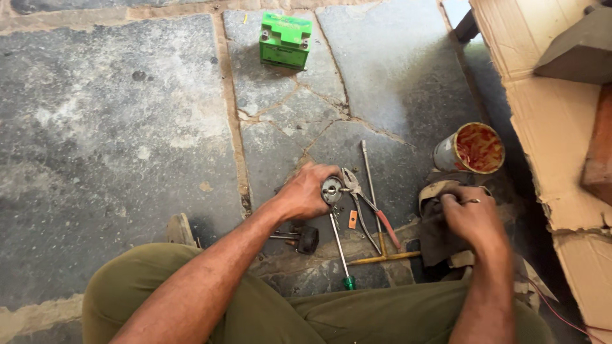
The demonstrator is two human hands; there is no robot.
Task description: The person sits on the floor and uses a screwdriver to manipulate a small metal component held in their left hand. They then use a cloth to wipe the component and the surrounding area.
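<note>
My left hand [307,192] grips a small round metal part [331,190] just above the stone floor. My right hand [470,215], a ring on one finger, presses on a dirty dark rag [435,224] lying on the floor. Between the hands lie pliers with red handles [364,205], a screwdriver with a green handle [340,247], a long thin metal rod [371,185] and a yellowish rod [382,258]. A small black part with metal pins [305,239] rests under my left wrist.
A green box-shaped battery [285,39] stands at the top centre on the grey stone slabs [115,134]. A tin can with reddish grease [472,149] sits right of the tools. Cardboard [561,146] lines the right side. My olive trouser legs [268,312] fill the bottom.
</note>
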